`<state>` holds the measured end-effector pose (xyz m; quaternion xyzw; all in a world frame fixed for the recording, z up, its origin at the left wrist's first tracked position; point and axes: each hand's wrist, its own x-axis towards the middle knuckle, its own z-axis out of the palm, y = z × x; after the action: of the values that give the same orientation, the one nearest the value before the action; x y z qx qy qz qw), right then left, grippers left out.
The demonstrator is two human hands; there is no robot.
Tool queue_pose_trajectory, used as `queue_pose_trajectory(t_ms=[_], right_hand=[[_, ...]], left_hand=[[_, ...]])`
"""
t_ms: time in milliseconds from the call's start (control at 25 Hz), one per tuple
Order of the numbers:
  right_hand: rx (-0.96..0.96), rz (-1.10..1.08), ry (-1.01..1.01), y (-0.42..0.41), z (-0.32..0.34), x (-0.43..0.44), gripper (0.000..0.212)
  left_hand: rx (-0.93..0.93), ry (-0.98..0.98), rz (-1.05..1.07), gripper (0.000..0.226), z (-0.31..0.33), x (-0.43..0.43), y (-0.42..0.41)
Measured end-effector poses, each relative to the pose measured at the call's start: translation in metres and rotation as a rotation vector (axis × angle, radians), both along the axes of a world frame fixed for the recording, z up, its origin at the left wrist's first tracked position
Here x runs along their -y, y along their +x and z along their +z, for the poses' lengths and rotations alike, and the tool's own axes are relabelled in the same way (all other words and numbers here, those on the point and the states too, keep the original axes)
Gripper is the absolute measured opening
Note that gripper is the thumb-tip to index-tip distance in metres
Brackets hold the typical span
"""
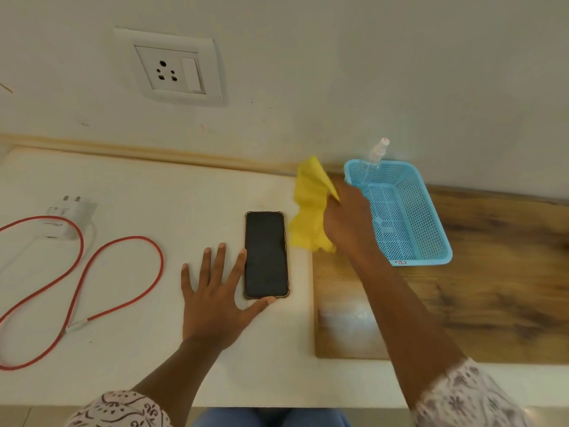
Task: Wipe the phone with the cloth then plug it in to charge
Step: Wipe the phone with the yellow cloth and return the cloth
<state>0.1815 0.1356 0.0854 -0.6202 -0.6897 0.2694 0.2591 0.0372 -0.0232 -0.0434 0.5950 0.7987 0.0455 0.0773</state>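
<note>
A black phone (266,255) lies face up on the white counter (154,186). My left hand (215,295) rests flat beside it with fingers spread; the index fingertip touches its left edge and the thumb touches its bottom edge. My right hand (346,220) is closed on a crumpled yellow cloth (309,204), held just right of the phone's top. At far left a white charger plug (66,218) lies with its red cable (92,272) looped across the counter. A white wall socket (175,70) sits on the wall above.
A blue perforated basket (431,223) stands on a wooden board (492,288) at the right, with a clear spray bottle (375,158) leaning in its far corner. The wall runs along the back of the counter.
</note>
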Motion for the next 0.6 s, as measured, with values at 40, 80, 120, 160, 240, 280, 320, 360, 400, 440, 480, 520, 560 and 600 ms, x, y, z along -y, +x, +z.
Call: queue_pose_trajectory(t_ms=[40, 80, 120, 160, 240, 280, 320, 360, 400, 440, 480, 520, 560, 600], right_hand=[[0.053, 0.006, 0.075, -0.011, -0.002, -0.014, 0.035], [0.116, 0.057, 0.069, -0.024, -0.011, -0.022, 0.041], [0.223, 0.158, 0.012, -0.039, -0.024, -0.023, 0.045], [0.369, 0.283, -0.061, -0.054, -0.042, -0.017, 0.047], [0.542, 0.435, -0.100, -0.079, -0.076, 0.010, 0.051], [0.545, 0.447, -0.056, -0.087, -0.088, 0.024, 0.052], [0.522, 0.437, -0.025, -0.090, -0.097, 0.036, 0.051], [0.504, 0.452, -0.002, -0.091, -0.103, 0.046, 0.049], [0.516, 0.500, 0.029, -0.090, -0.106, 0.055, 0.048], [0.520, 0.560, 0.065, -0.086, -0.108, 0.063, 0.047], [0.520, 0.626, 0.092, -0.078, -0.106, 0.068, 0.048], [0.524, 0.685, 0.105, -0.068, -0.104, 0.069, 0.051], [0.517, 0.730, 0.108, -0.056, -0.104, 0.069, 0.055], [0.504, 0.744, 0.093, -0.044, -0.103, 0.068, 0.057]], left_hand=[[-0.001, -0.001, 0.001, 0.094, 0.000, 0.000, 0.000], [0.001, -0.001, 0.001, 0.094, 0.001, 0.000, 0.000], [0.002, -0.001, -0.001, 0.094, 0.001, 0.000, 0.000], [0.006, -0.002, -0.005, 0.094, 0.001, 0.001, 0.000], [0.021, -0.006, -0.018, 0.093, 0.003, 0.001, 0.000], [0.034, -0.012, -0.028, 0.091, 0.004, 0.000, -0.001], [0.047, -0.018, -0.040, 0.089, 0.005, 0.000, -0.002], [0.050, -0.021, -0.051, 0.087, 0.006, -0.001, -0.003], [0.047, -0.024, -0.057, 0.086, 0.007, 0.000, -0.003], [0.046, -0.028, -0.055, 0.086, 0.007, 0.000, -0.003], [0.052, -0.028, -0.048, 0.089, 0.007, 0.001, -0.003], [0.060, -0.022, -0.045, 0.092, 0.008, 0.001, -0.002], [0.065, -0.015, -0.045, 0.093, 0.008, 0.001, -0.002], [0.065, -0.012, -0.043, 0.093, 0.009, 0.000, -0.001]])
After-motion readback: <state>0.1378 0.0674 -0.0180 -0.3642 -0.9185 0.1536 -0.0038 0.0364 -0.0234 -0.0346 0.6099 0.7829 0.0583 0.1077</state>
